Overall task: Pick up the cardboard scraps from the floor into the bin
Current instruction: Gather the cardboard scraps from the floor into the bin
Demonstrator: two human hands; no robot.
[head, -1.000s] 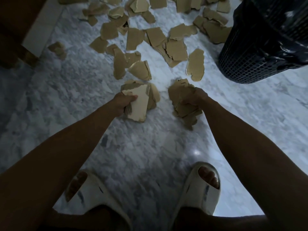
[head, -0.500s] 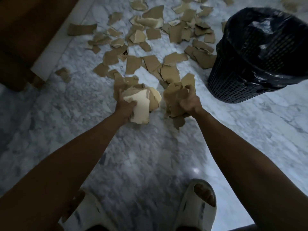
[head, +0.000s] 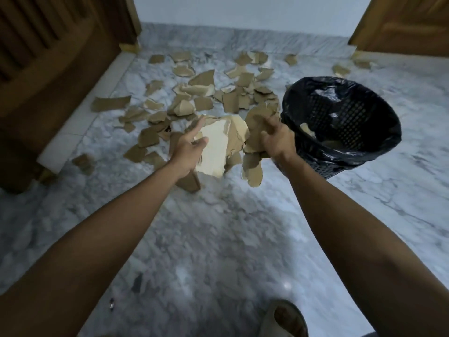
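Just left of the bin (head: 340, 122), two handfuls of cardboard scraps (head: 218, 139) hang above the floor (head: 218, 239), the left hand (head: 187, 149) gripping one, the right hand (head: 277, 137) the other. I'd carry both over the rim before letting go, since loose pieces dangle below; many more scraps still lie beyond.

Dim indoor light, cool grey cast. The marble floor (head: 379, 195) is brightest at right and far end, darker toward the near left, with a small glare spot (head: 287, 285) near the bottom. Forearms are underexposed. Soft motion blur covers the whole frame, strongest on the near floor. Wide-angle bending skews the wooden furniture (head: 48, 69) at left.
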